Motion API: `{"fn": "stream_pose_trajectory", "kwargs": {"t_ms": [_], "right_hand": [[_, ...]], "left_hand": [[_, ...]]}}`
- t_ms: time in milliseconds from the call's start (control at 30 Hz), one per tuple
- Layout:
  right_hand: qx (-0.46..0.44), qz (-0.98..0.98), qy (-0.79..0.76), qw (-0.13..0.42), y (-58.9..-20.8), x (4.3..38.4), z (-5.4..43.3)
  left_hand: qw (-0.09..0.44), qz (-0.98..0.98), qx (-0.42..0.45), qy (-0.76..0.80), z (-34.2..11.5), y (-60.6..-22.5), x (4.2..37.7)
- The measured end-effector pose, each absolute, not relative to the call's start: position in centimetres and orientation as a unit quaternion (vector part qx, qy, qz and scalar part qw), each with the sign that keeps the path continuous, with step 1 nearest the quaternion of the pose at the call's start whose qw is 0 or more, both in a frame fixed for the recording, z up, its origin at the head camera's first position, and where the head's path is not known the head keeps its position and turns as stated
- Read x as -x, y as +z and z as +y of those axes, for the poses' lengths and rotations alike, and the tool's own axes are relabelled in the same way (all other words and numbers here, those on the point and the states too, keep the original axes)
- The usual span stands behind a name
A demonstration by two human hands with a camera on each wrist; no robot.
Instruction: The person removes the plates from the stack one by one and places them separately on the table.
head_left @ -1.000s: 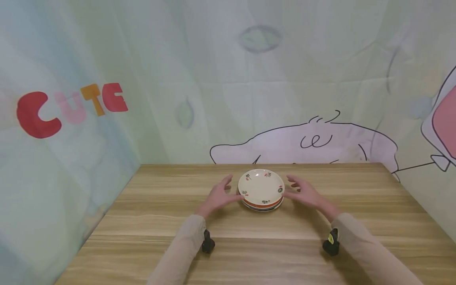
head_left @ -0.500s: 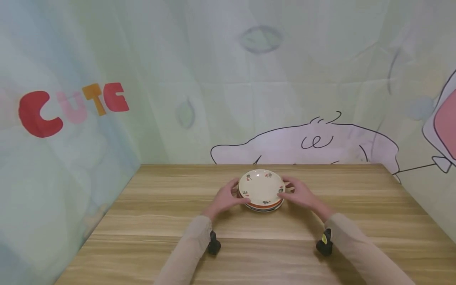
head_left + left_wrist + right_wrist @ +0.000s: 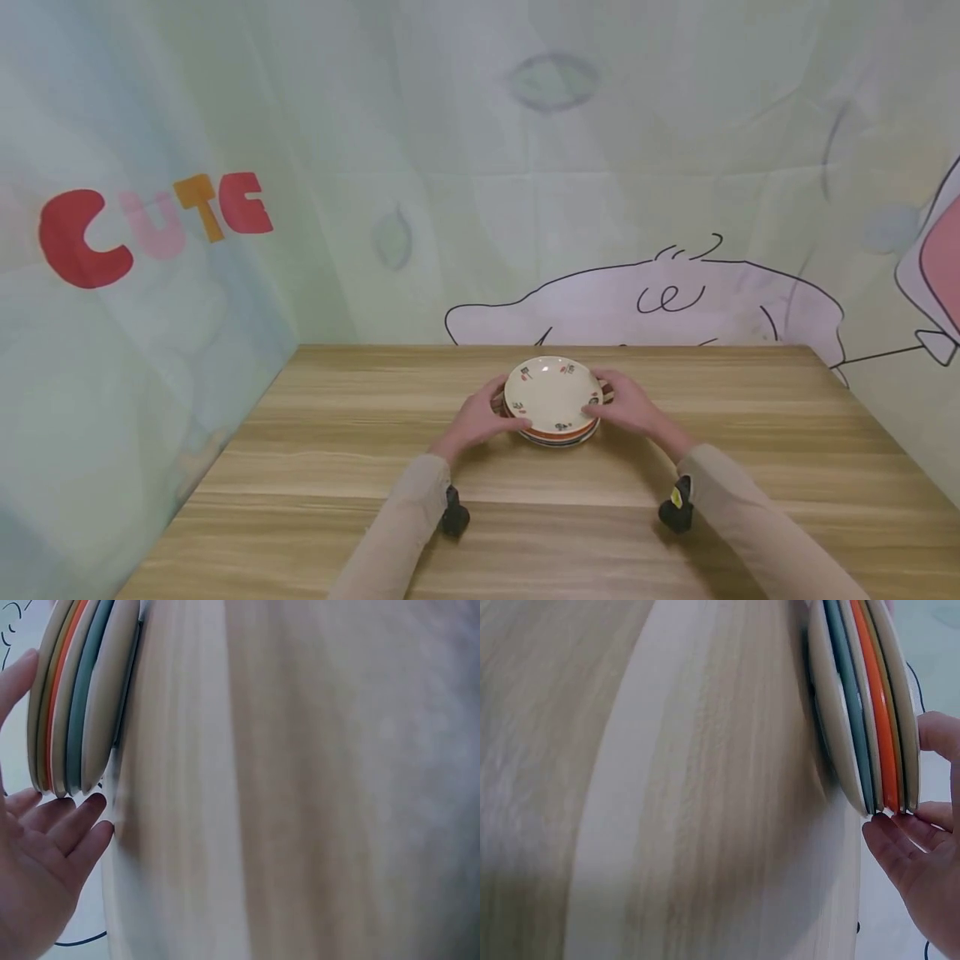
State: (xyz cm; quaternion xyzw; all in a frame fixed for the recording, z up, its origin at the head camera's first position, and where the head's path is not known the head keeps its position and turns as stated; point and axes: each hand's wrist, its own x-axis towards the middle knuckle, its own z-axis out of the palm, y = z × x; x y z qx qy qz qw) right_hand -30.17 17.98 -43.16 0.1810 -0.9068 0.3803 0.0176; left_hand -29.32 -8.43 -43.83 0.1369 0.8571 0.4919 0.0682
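A stack of several plates (image 3: 555,396) stands on the wooden table, the top one cream with small printed figures near its rim. Its edges (image 3: 78,705) show cream, orange and teal bands in the left wrist view. My left hand (image 3: 477,423) holds the stack's left side, thumb over the top plate's rim and fingertips against the edges. On the right side my right hand (image 3: 630,407) does the same, with its thumb on the top rim. Seen from the right wrist, the fingertips (image 3: 889,836) touch the rims from the side. The lowest plate rests on the table.
The wood-grain table (image 3: 555,533) reaches back to a printed cloth backdrop (image 3: 420,150) with a cartoon figure and coloured letters. Small black devices sit at both wrists, one below the left sleeve (image 3: 397,525) and one below the right sleeve (image 3: 757,517).
Both hands have moved inward from beside the stack, and their thumbs now lie on the top plate's rim. The plates have stayed in place.
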Motion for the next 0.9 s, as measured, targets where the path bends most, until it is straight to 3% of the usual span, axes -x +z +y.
{"fn": "stream_pose_trajectory", "kwargs": {"t_ms": [900], "right_hand": [[-0.167,-0.871,0.462,-0.032,-42.1,30.2,19.4]], "left_hand": [[0.063,0.857,-0.147,0.49,-8.2,-43.8,29.4]]}}
